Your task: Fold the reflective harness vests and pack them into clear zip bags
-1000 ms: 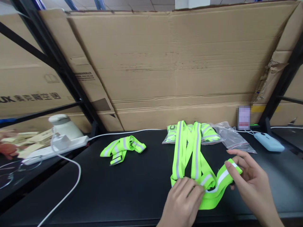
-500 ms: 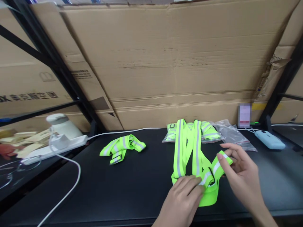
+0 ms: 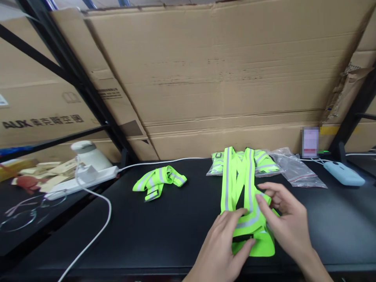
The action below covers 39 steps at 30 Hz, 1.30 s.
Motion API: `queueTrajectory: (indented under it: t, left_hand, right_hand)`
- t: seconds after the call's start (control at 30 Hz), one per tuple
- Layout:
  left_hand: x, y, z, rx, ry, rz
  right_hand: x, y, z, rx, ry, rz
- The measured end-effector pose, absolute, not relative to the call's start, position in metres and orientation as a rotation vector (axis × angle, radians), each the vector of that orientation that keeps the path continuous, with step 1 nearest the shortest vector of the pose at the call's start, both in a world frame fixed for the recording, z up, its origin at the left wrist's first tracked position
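A fluorescent yellow-green reflective vest made of straps with grey stripes lies folded lengthwise on the black table. My left hand rests at its lower left, thumb spread from the fingers, with the band and a black piece between them. At the right edge of the vest, my right hand is closed on a striped strap end, thumb on top. The strap's underside is hidden by the fingers. Behind the vest lie bagged reflective straps in clear plastic.
A bunched reflective strap lies left of the vest. An empty clear bag, a phone-like object and a light-blue power bank are at right. A power strip, white cable and glasses lie left. Cardboard stands behind.
The striped strap end has been laid leftward across the vest by my right hand, which moved left. My left thumb has spread away from the fingers. The view has shifted slightly.
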State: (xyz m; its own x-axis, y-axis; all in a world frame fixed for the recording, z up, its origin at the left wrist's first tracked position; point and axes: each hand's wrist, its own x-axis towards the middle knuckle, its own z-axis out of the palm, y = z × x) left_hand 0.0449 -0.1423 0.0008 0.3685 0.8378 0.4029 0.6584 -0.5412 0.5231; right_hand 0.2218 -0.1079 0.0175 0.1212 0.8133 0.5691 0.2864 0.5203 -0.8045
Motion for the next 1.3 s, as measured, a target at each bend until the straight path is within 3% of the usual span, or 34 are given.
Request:
queueTrajectory:
  t: [0.6,0.97,1.2,1.3]
  left_hand:
    - [0.088,-0.113,0.010,2.311,1.208,0.733]
    - [0.082,-0.124,0.006,2.783,1.131,0.675]
    - [0.068,-0.151,0.001,2.794,1.341,1.288]
    - [0.068,-0.162,-0.012,2.801,1.508,1.241]
  right_hand:
    - [0.257,-0.116,0.005,-1.040,-0.948,0.548]
    - [0.256,-0.115,0.008,-1.028,-1.002,0.472]
    - [0.245,-0.116,0.011,-0.982,-1.168,0.462]
    - [0.242,-0.113,0.010,-0.961,-1.171,0.478]
